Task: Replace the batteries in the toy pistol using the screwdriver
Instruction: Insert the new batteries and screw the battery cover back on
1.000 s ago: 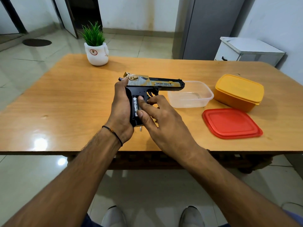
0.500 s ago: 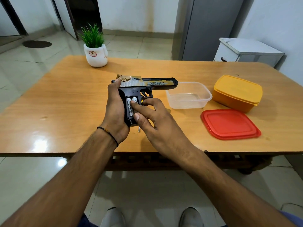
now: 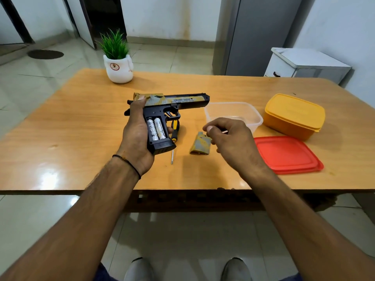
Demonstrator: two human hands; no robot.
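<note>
Your right hand (image 3: 233,142) has left the grip it was pressing a moment ago. It now hovers over the loose cover (image 3: 200,145) on the desk (image 3: 81,118), fingers loosely curled; I cannot tell if they pinch anything. Your left hand (image 3: 135,138) wraps the toy pistol (image 3: 172,101), with both batteries (image 3: 156,128) seated. Refitting the cover with the screwdriver (image 3: 174,128) looks next.

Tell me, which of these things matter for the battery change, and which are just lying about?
For the job: toy pistol, batteries in its grip, screwdriver, battery cover.
Just lying about: clear tub, yellow box, red lid, potted plant.
</note>
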